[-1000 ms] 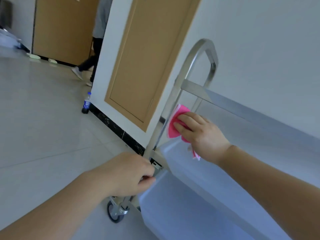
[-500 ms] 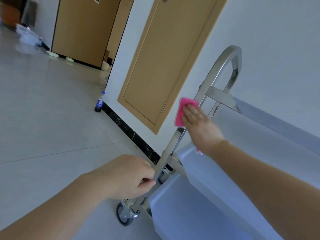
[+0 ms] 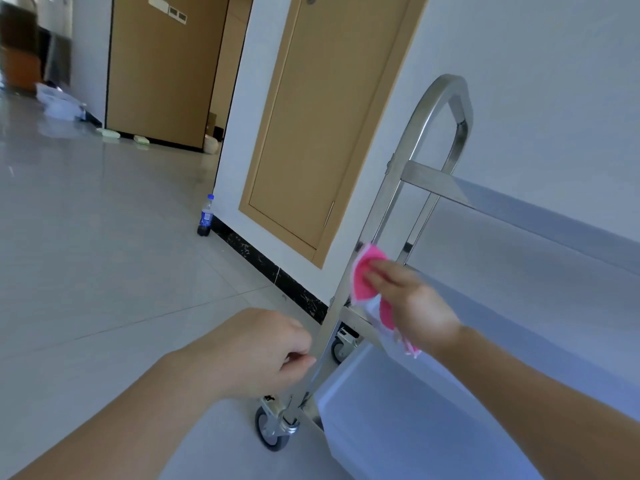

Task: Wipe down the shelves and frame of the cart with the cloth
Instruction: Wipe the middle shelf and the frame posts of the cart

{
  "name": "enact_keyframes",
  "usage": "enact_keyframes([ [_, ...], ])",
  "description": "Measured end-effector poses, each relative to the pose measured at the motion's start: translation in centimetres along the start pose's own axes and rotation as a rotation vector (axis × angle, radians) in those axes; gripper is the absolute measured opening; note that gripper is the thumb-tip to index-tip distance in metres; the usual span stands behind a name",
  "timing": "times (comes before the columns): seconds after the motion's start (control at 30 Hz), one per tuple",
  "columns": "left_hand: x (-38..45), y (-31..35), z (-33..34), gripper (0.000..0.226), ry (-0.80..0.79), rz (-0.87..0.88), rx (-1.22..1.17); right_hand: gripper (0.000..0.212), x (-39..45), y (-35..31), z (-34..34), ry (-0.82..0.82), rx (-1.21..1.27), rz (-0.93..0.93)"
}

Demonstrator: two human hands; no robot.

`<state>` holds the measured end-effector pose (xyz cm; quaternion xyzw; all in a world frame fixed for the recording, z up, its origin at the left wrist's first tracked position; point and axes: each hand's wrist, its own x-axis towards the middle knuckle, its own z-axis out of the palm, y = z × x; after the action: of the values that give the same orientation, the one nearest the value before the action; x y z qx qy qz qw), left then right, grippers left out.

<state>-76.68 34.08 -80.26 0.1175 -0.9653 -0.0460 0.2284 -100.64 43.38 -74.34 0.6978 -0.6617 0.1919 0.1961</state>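
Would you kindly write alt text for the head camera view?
A right hand presses a pink cloth against the steel cart's upright frame post, while the left hand grips it lower down. A blue-labelled bottle stands on the floor.

The far end of the stainless steel three-shelf cart [image 3: 433, 112] is cut off by the right edge of the frame. The near upright is partly covered by the left hand [image 3: 256, 355], whose fingertips are hidden behind it. Part of the pink folded cloth [image 3: 367, 275] is concealed under the motion-blurred right hand [image 3: 412, 303]. Both forearms are cropped by the lower edge. A dark and orange object [image 3: 19, 53] at upper left is too blurred to identify. The label on the small plastic bottle with a blue cap [image 3: 206, 216] is too small to read.
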Motion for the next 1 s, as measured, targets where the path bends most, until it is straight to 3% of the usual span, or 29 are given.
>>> enact_keyframes([
  [0.13, 0.5, 0.8, 0.0, 0.036, -0.001, 0.013, 0.025, 0.042, 1.4, -0.2, -1.9, 0.408, 0.264, 0.331],
  [0.27, 0.3, 1.3, -0.3, 0.036, -0.044, 0.020, 0.039, 0.054, 5.4, -1.2, -2.6, 0.520, 0.445, 0.484],
  [0.47, -0.7, 1.9, -1.4, 0.036, -0.031, 0.003, 0.005, 0.079, 7.9, -3.3, -0.6, 0.282, 0.409, 0.446],
  [0.6, -1.3, 1.7, -1.7, 0.035, -0.033, -0.029, 0.014, 0.092, 5.7, -3.5, 2.3, 0.125, 0.411, 0.534],
  [0.7, -1.5, 1.4, -1.7, 0.035, -0.027, -0.040, 0.021, 0.083, 3.0, -3.7, 5.0, -0.064, 0.384, 0.647],
  [0.8, -1.5, 1.3, -1.7, 0.035, -0.008, -0.037, 0.011, 0.078, 1.2, -4.1, 7.3, -0.267, 0.170, 0.669],
  [0.9, -1.3, 1.2, -1.6, 0.034, 0.010, -0.046, 0.010, 0.074, 0.9, -3.9, 7.0, -0.256, 0.178, 0.652],
  [1.0, -0.8, 1.2, -1.3, 0.024, 0.092, -0.082, -0.033, 0.047, -0.3, -3.8, 5.3, -0.057, 0.321, 0.555],
])
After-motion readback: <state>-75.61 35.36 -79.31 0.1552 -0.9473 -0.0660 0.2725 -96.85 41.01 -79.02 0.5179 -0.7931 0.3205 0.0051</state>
